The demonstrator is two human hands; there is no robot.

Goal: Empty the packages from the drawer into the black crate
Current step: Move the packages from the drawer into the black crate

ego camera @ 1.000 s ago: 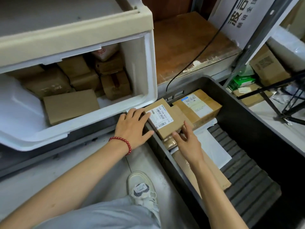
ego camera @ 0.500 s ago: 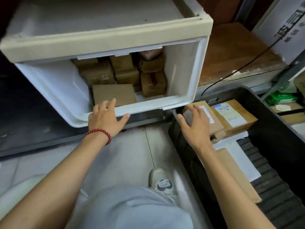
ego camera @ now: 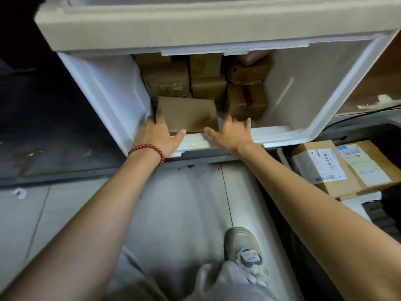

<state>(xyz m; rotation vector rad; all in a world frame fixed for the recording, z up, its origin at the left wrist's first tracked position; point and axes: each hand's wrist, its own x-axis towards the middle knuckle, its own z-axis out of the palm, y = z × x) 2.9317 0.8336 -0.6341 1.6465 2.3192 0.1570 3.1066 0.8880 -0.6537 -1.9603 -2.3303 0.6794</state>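
The white drawer (ego camera: 280,132) stands pulled out, with several brown cardboard packages stacked at its back (ego camera: 167,82). A flat brown package (ego camera: 191,115) lies at the front of the drawer. My left hand (ego camera: 157,135) rests on that package's front left corner, fingers over its left edge. My right hand (ego camera: 233,133) is open with fingers spread at the package's front right corner, thumb at its front edge. The black crate (ego camera: 368,132) sits to the right and holds two labelled boxes (ego camera: 321,168).
My knee and white shoe (ego camera: 244,246) are on the grey tiled floor below the drawer. A beige cabinet top (ego camera: 195,27) overhangs the drawer. A white mailer (ego camera: 364,199) lies in the crate under the boxes. A wooden shelf (ego camera: 377,83) is at right.
Both hands left the labelled box in the crate and moved left into the drawer. They now flank the flat package at its front. The camera swung left and closer.
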